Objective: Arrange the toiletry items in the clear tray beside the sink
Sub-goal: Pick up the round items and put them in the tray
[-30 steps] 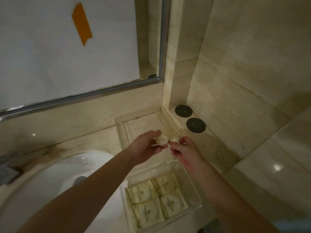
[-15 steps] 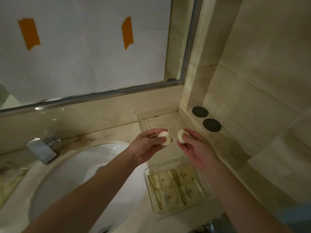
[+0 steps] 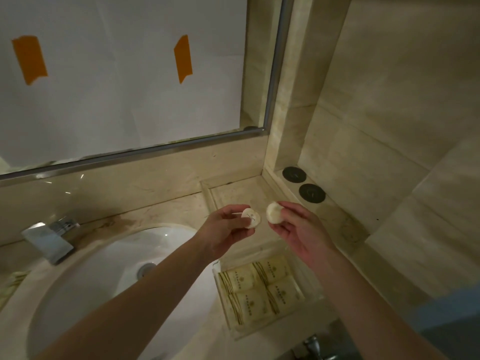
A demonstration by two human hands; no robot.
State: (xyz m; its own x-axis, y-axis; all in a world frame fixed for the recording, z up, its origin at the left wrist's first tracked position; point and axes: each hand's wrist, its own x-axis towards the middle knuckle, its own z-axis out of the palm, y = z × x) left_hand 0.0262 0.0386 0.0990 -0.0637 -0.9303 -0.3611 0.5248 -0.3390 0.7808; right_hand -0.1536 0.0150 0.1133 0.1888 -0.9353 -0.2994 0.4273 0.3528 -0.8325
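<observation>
Clear tray [image 3: 315,298] at lower centre: near half packed with four sachets [image 3: 259,292], far half under the hands looks free. Bare counter [image 3: 233,193] beyond, centre frame. Wall ledge [image 3: 345,222] flanks right, sink [image 3: 104,289] left.

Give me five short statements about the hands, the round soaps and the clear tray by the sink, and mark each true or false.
1. Each hand holds one small round soap. True: the left hand holds one round soap, the right hand holds the other soap.
2. The two soaps are pressed together. False: a gap shows between them.
3. The clear tray holds four packets. True.
4. A soap already lies in the tray. False: both are held in the air above the counter.
5. The tray sits to the left of the sink. False: it sits to the sink's right.
</observation>
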